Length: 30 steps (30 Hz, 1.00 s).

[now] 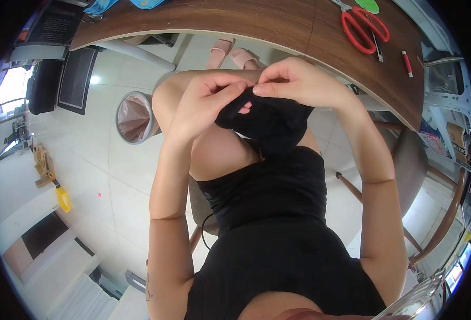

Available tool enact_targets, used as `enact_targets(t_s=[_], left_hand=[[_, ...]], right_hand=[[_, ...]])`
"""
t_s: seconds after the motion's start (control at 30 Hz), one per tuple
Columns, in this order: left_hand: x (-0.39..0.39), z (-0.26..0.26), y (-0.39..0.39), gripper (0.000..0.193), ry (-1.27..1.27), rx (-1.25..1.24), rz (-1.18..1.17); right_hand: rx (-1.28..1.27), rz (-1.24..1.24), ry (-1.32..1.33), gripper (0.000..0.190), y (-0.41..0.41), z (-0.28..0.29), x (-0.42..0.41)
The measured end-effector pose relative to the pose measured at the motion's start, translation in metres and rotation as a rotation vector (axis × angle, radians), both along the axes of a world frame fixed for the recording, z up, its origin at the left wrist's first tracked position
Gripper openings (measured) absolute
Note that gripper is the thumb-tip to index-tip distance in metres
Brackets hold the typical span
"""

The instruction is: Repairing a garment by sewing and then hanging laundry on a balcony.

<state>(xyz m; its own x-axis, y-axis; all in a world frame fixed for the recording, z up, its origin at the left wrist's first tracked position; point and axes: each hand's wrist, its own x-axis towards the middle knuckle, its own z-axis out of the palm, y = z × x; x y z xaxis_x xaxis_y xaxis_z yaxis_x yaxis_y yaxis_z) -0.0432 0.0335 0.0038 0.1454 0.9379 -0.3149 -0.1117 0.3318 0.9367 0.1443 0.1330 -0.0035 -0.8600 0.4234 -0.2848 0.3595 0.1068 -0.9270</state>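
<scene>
A piece of black fabric [275,122] hangs above my lap, its lower part reaching my black clothing. My left hand [213,102] pinches its upper edge between thumb and finger. Close beside it, my right hand [285,82] pinches the same edge, the two thumbs nearly meeting. Fingertips show through an opening in the fabric, left of its middle. Whether a needle or thread is between my fingers is too small to tell.
Red-handled scissors [365,30], a slim metal tool [378,50] and a small red-and-white stick [407,64] lie on the brown wooden table [219,16]. A lined waste bin [135,118] stands by my left knee. Pink slippers [220,52] are under the table. A chair [409,172] is at right.
</scene>
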Motion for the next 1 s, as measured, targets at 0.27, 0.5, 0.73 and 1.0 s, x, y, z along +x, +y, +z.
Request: enact_targets(t_s=[0.27, 0.5, 0.73, 1.0], left_hand=[[-0.005, -0.001, 0.003, 0.024, -0.013, -0.036, -0.083], [0.000, -0.008, 0.003, 0.013, 0.145, -0.106, -0.179], [-0.005, -0.018, -0.001, 0.006, 0.165, 0.064, -0.147], [-0.008, -0.020, -0.003, 0.004, 0.004, 0.063, -0.109]], right_hand=[[-0.066, 0.051, 0.110, 0.022, 0.007, -0.008, 0.006], [-0.191, -0.015, -0.134, 0.025, 0.000, 0.015, 0.004], [-0.179, -0.030, -0.004, 0.029, 0.000, 0.004, 0.012], [-0.220, -0.072, 0.020, 0.031, -0.001, 0.008, 0.014]])
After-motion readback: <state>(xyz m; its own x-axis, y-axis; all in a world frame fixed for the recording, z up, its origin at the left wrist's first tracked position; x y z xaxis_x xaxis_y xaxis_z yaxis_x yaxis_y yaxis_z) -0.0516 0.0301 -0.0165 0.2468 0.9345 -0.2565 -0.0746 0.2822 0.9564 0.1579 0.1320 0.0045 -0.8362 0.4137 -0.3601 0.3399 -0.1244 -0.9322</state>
